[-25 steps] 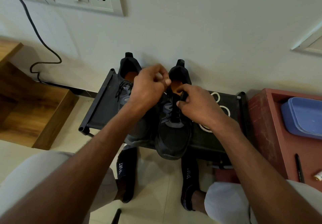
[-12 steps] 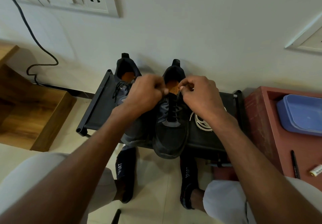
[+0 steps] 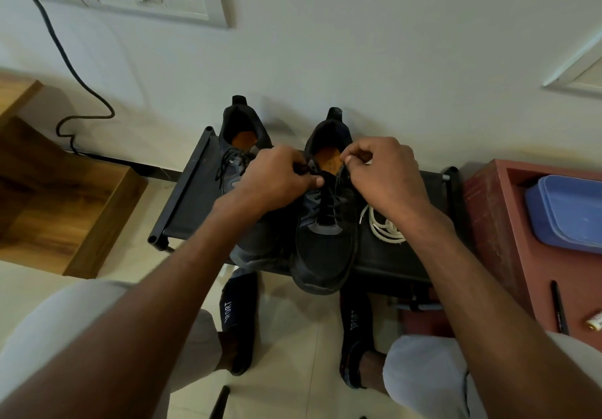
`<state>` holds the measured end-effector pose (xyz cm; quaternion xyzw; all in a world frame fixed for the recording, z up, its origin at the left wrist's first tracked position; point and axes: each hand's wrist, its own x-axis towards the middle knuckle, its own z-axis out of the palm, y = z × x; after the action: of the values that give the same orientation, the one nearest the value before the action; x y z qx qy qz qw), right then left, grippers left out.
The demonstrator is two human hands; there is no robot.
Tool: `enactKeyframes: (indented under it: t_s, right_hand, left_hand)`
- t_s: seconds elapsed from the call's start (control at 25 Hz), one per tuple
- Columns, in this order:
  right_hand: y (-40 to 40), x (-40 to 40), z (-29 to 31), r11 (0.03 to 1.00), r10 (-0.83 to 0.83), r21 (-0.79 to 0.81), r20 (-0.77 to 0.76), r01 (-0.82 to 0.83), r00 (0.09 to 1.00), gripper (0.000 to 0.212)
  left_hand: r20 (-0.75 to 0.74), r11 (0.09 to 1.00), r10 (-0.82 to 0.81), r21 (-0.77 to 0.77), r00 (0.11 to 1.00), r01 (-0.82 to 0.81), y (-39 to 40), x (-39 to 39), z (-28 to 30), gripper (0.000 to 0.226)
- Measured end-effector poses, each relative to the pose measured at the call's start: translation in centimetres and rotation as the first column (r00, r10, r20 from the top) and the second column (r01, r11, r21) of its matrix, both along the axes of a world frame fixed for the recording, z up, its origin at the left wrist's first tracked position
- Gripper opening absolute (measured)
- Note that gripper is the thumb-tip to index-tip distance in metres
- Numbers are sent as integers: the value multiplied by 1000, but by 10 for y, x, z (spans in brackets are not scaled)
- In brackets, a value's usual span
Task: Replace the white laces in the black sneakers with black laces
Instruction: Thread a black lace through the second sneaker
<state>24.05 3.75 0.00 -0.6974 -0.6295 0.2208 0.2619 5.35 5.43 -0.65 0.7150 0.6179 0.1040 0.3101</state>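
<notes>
Since 0.5 s ago both hands have stayed at the collar of the right-hand sneaker [image 3: 325,239]; the left hand [image 3: 277,179] now sits slightly lower beside the tongue, the right hand [image 3: 382,174] is almost unmoved. Left grip: fingers curled, pinching a black lace [image 3: 329,203] end; right grip: thumb and forefinger pinched on the other end, above the orange insole. Both sneakers stand on a black rack [image 3: 182,203] against the wall, the left-hand sneaker [image 3: 237,158] already black-laced, the white laces [image 3: 384,226] coiled just beside the right-hand sneaker.

sneakers [image 3: 293,210] on rack [image 3: 182,203], laces [image 3: 386,228] right
</notes>
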Motion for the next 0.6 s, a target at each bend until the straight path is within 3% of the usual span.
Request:
enactKeyframes:
  t_s: [0.08,0.12,0.16,0.24,0.28,0.32,0.44,0.52,0.6]
  right_hand:
    - [-1,2,0,999,26,-41,-2,-26,1000,16]
    - [-2,2,-1,997,53,-62,-3,-53,999,16]
    - [-2,3,-1,993,85,-78,0,-85,996,18]
    - [-3,4,-3,987,132,-95,12,-130,991,21]
    - [-3,4,-4,986,136,-96,18,-134,990,21]
    - [-3,3,-4,988,129,-87,22,-127,991,21]
    - [-5,-6,4,994,111,-5,14,-111,994,18]
    - [-10,-17,7,978,210,11,-14,-210,978,18]
    - [-19,-29,0,942,334,-48,61,-331,941,20]
  left_hand:
    - [74,999,18,41,997,-21,0,2,5,21]
    - [207,997,57,48,977,-68,1,2,9,19]
    - [397,992,102,27,912,-123,2,2,16,20]
    - [747,981,186,-105,639,-163,4,-1,28,20]
    - [818,974,225,-171,529,-150,3,-1,30,21]
    - [826,965,261,-211,499,-155,2,-1,31,22]
    - [718,933,357,-239,598,-269,1,1,26,28]
    - [699,911,400,-231,592,-342,5,-1,25,30]
    - [634,899,401,-135,661,-416,9,-6,25,31]
